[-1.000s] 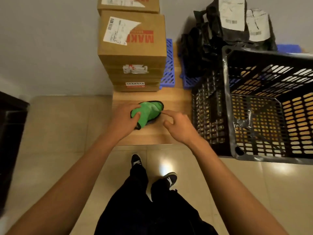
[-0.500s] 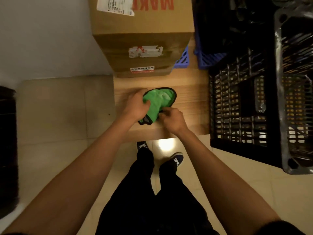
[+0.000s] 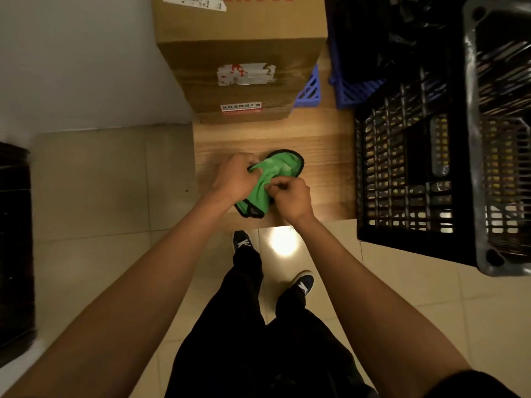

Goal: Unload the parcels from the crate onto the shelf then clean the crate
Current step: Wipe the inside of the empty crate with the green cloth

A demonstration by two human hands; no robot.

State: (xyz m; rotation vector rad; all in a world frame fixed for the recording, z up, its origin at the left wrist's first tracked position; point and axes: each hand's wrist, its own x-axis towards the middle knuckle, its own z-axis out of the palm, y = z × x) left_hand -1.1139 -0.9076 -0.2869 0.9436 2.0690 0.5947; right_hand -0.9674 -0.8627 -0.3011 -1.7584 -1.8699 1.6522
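Note:
A green cloth with a black edge (image 3: pixel 280 168) lies bunched on the low wooden shelf (image 3: pixel 321 156). My left hand (image 3: pixel 234 178) grips its left side with curled fingers. My right hand (image 3: pixel 290 198) pinches the cloth's middle from the right. The black slatted plastic crate (image 3: pixel 416 173) stands on the shelf's right part, tipped on its side, with its open mouth at the far right. A stack of brown cardboard parcels (image 3: pixel 244 58) sits at the shelf's back, and black bagged parcels (image 3: pixel 382 30) lie behind the crate.
Blue plastic baskets (image 3: pixel 310 91) stand between the cardboard parcels and the black bags. A dark cabinet (image 3: pixel 14 239) is at the left edge. Beige floor tiles (image 3: pixel 100 182) spread left of the shelf, and my legs and shoes (image 3: pixel 244 244) are right before it.
My right hand moved left from the shelf onto the cloth and now pinches it. Both hands have bunched the cloth. The camera has moved closer and tilted down.

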